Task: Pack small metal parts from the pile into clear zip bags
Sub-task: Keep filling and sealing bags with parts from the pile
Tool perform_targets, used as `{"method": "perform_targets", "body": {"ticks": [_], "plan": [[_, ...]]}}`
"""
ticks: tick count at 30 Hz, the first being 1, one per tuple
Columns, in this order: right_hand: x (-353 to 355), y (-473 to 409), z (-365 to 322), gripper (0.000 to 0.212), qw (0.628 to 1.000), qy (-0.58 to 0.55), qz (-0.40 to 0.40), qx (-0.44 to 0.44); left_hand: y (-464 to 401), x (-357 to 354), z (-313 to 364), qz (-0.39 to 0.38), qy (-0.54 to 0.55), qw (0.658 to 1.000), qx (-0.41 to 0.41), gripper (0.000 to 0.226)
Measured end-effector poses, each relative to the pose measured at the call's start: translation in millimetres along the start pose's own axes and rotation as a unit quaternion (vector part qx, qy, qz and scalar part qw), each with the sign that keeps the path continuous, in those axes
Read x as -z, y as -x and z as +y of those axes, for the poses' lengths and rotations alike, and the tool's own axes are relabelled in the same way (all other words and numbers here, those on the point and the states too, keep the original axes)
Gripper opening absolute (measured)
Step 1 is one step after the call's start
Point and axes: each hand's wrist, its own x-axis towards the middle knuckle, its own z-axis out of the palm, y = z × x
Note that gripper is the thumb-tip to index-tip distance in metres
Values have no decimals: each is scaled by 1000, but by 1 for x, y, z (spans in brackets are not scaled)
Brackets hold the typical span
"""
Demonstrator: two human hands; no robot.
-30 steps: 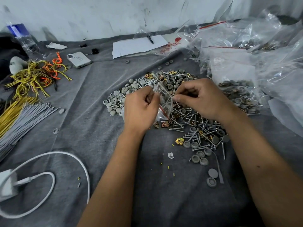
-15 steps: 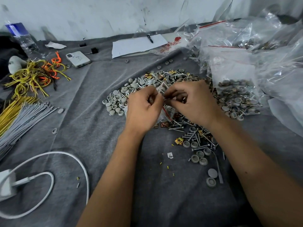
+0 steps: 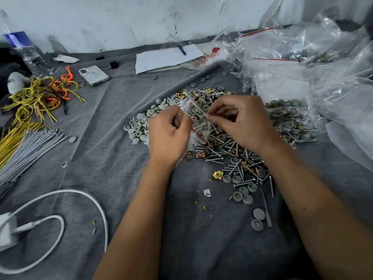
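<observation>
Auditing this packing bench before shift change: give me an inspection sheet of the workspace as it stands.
Surface: grey cloth, wrinkled.
Job's things: pile of screws, clips and grey caps; small zip bag holding parts; filled bags on the right.
Clutter: phone, paper, pen, water bottle.
Grips: left hand and right hand both pinch the small bag.
Cables: white charger cable; yellow and orange wires; grey ties.
Surroundings: scuffed white wall.

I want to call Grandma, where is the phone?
The white phone lies on the grey cloth at the far left of the head view, between the orange and yellow wires and the sheet of paper.
</observation>
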Motion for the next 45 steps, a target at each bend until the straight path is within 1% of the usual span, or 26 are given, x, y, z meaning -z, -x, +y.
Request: {"method": "perform_targets", "body": {"ticks": [2, 4, 6, 9, 11, 15, 18, 20, 23, 25, 28, 31, 33, 36, 39, 42, 45], "plan": [[2, 0, 2, 14, 1000, 2, 24, -9, 0, 0, 3, 38, 50, 997, 35, 30], [6, 0, 4, 8, 1000, 23, 11, -15, -2, 1, 4, 89, 117, 986, 77, 29], [10, 0, 7, 10, 995, 61, -68, -29, -4, 4, 3, 123, 175, 971, 111, 30], [10, 1, 8, 21, 967, 118, -218, -51, -8, 9, 3, 147, 252, 942, 166, 36], [6, 1, 8, 24, 953, 116, -272, -63, -9, 9, 2, 149, 255, 939, 174, 36], [6, -1, 8, 17, 945, 113, -302, -64, -8, 3, 0, 123, 243, 947, 168, 33], [7, 0, 8, 14, 941, 108, -313, -66, -5, 1, -3, 95, 193, 966, 146, 29], [7, 1, 8, 12, 945, 95, -306, -62, -4, -1, -2, 61, 156, 978, 128, 25], [10, -1, 6, 8, 962, 39, -264, -66, -2, -5, 1, 10, 105, 990, 98, 27], [13, -2, 6, 9, 969, -13, -236, -76, 0, -6, 2, -25, 92, 992, 81, 28], [14, -2, 6, 9, 972, -71, -204, -91, 2, -5, 3, -55, 87, 992, 67, 28], [11, -2, 7, 4, 990, -47, -115, -62, 2, -6, 5, -73, 88, 992, 62, 31], [9, -2, 6, 6, 995, -46, -72, -43, 3, -6, 7, -85, 70, 993, 50, 29], [6, -1, 4, 14, 998, -20, -66, -8, 3, -6, 9, -97, 54, 993, 36, 24], [-1, 1, -1, 18, 998, 2, -59, 31, 3, -5, 11, -92, 57, 994, 33, 24], [-7, 2, -4, 23, 999, 2, -26, 39, 2, -6, 11, -85, 72, 993, 36, 30], [-8, 3, -3, 22, 999, 2, 3, 40, 1, -7, 10, -67, 88, 993, 51, 34]]}}
